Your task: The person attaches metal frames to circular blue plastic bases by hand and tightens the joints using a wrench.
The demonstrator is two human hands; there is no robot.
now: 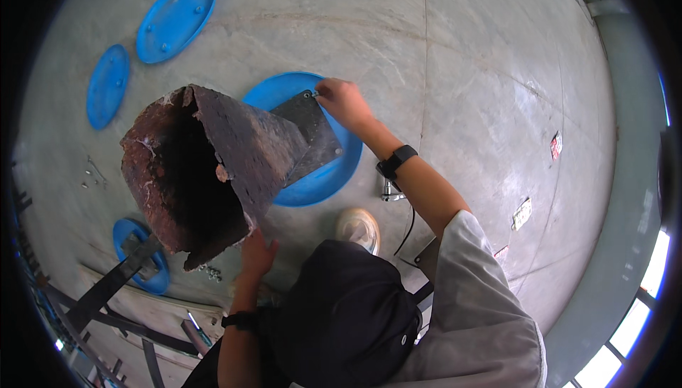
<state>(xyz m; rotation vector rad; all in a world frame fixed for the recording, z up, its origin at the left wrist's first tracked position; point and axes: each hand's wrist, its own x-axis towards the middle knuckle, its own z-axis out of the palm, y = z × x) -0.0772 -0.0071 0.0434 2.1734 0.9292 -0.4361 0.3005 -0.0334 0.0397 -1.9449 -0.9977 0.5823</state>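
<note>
A large, rusty, hollow square metal post (256,148) with a ragged open end rises towards the camera. Its flat dark base plate (314,138) lies on a round blue disc (319,185) on the floor. At the plate's far corner, beside a bolt hole, the fingertips of my right hand (343,101) pinch a small metal bolt or similar fastener (315,94). My left hand (257,254) is at the post's lower ragged edge; its fingertips are partly hidden there, so its grip is unclear.
Two blue discs (176,20) (108,87) lie at upper left. A smaller blue base (141,255) carries a dark metal bar. Loose fasteners (213,273) lie near my left hand, a wrench (97,169) farther left. A ratchet tool (391,195) lies beneath my right forearm.
</note>
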